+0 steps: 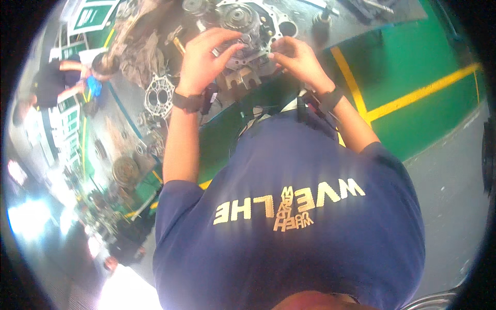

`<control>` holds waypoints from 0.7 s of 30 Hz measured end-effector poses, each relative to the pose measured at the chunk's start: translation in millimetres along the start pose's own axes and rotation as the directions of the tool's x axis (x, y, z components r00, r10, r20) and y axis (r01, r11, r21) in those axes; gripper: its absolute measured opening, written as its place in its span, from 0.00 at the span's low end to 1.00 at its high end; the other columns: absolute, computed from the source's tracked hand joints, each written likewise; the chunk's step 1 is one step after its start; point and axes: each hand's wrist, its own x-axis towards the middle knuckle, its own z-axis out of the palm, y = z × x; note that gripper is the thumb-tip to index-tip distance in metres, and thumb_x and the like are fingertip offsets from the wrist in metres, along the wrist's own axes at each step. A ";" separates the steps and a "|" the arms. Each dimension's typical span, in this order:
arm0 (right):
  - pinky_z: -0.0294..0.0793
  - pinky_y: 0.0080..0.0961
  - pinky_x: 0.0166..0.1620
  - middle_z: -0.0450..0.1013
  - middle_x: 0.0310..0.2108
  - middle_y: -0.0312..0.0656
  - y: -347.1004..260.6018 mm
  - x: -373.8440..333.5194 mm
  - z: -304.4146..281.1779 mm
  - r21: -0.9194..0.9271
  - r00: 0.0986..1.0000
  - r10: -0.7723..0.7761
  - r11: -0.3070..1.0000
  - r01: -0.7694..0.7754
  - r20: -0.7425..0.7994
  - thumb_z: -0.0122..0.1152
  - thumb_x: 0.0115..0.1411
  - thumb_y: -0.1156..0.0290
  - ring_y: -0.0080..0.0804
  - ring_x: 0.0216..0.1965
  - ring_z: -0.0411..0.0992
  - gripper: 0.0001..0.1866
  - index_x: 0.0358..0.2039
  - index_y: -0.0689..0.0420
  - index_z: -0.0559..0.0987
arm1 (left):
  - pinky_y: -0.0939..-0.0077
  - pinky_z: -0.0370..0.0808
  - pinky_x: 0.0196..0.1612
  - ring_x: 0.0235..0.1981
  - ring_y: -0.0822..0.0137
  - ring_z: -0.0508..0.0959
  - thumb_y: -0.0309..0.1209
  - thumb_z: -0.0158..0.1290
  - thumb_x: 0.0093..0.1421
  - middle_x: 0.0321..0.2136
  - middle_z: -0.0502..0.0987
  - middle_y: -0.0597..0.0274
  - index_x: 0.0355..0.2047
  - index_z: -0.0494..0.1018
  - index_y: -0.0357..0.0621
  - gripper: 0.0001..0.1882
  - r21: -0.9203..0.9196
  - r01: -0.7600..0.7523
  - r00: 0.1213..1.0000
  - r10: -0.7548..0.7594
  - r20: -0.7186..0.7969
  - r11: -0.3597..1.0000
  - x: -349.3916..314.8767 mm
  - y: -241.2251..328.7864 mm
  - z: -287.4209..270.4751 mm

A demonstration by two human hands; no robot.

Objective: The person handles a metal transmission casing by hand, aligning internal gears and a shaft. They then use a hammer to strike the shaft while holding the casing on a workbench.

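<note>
My left hand (202, 58) reaches over a light metal housing (268, 23) at the bench's near edge. Its index finger and thumb are apart, close to small metal parts on the housing, and a ring is on one finger. On the housing's other side is my right hand (300, 61), its fingers curled but parted, with nothing visible in them. A round geared part (238, 17) sits in the housing beyond my hands. Just below them, a notched metal block (242, 78) lies at the bench edge. Fine detail between the fingertips is blurred.
Left of my arm lie a flat metal cover with round holes (159, 96) and a crumpled brown cloth (140, 59). A cylindrical part (321, 23) stands at the right. Another person (57, 82) works at the far left, near a blue cloth or glove (94, 86). Yellow lines (418, 95) cross the green floor.
</note>
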 end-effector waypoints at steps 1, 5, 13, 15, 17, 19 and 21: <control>0.80 0.28 0.42 0.82 0.36 0.45 1.3 -4.5 9.7 -0.015 0.996 -0.047 0.999 0.046 -0.080 0.69 0.59 0.62 0.30 0.35 0.81 0.20 0.46 0.63 0.80 | 0.72 0.78 0.46 0.40 0.63 0.83 0.30 0.67 0.55 0.38 0.84 0.59 0.43 0.84 0.44 0.14 0.054 -0.034 0.999 0.032 0.039 0.998 0.8 -3.2 -1.5; 0.80 0.30 0.46 0.83 0.38 0.45 31.1 -6.0 53.8 -0.016 0.926 -0.181 0.982 0.186 -0.331 0.71 0.57 0.62 0.32 0.41 0.82 0.19 0.43 0.61 0.81 | 0.76 0.78 0.41 0.33 0.68 0.82 0.30 0.65 0.59 0.37 0.84 0.55 0.47 0.82 0.44 0.16 0.078 -0.103 0.991 0.096 0.093 0.992 7.5 -12.3 3.6; 0.77 0.25 0.39 0.81 0.32 0.38 78.8 2.5 110.0 0.044 0.800 -0.255 0.943 0.330 -0.543 0.71 0.57 0.65 0.24 0.33 0.78 0.16 0.41 0.62 0.81 | 0.84 0.73 0.28 0.23 0.76 0.77 0.23 0.65 0.58 0.23 0.80 0.63 0.32 0.81 0.36 0.04 0.307 -0.330 0.927 0.368 -0.074 0.893 13.5 -19.8 47.4; 0.77 0.25 0.39 0.81 0.32 0.38 93.7 11.1 114.0 0.017 0.760 -0.297 0.927 0.375 -0.578 0.71 0.57 0.65 0.24 0.33 0.78 0.16 0.41 0.62 0.81 | 0.86 0.68 0.25 0.21 0.80 0.73 0.24 0.63 0.61 0.21 0.78 0.66 0.27 0.79 0.38 0.06 0.163 -0.367 0.916 0.386 -0.109 0.916 18.0 -35.3 54.7; 0.78 0.30 0.34 0.80 0.26 0.43 91.6 22.4 117.0 -0.207 0.619 -0.463 0.874 0.440 -0.634 0.67 0.60 0.62 0.33 0.28 0.80 0.15 0.35 0.62 0.81 | 0.86 0.67 0.24 0.21 0.80 0.73 0.24 0.62 0.61 0.21 0.78 0.66 0.27 0.78 0.37 0.06 0.152 -0.379 0.909 0.398 -0.122 0.913 21.8 -40.8 50.3; 0.75 0.24 0.30 0.80 0.26 0.39 79.8 21.3 116.9 -0.052 0.700 -0.386 0.893 0.448 -0.601 0.67 0.62 0.64 0.28 0.24 0.78 0.12 0.37 0.60 0.81 | 0.86 0.66 0.24 0.21 0.80 0.72 0.24 0.62 0.61 0.21 0.77 0.67 0.27 0.78 0.37 0.07 0.144 -0.389 0.906 0.406 -0.117 0.910 25.6 -44.6 44.0; 0.71 0.18 0.27 0.79 0.25 0.36 51.9 6.7 119.6 -0.003 0.714 -0.364 0.892 0.452 -0.598 0.69 0.62 0.66 0.20 0.22 0.75 0.11 0.37 0.61 0.81 | 0.86 0.66 0.24 0.21 0.81 0.72 0.24 0.62 0.61 0.20 0.77 0.67 0.26 0.78 0.37 0.07 0.134 -0.394 0.906 0.409 -0.108 0.909 26.5 -49.9 40.4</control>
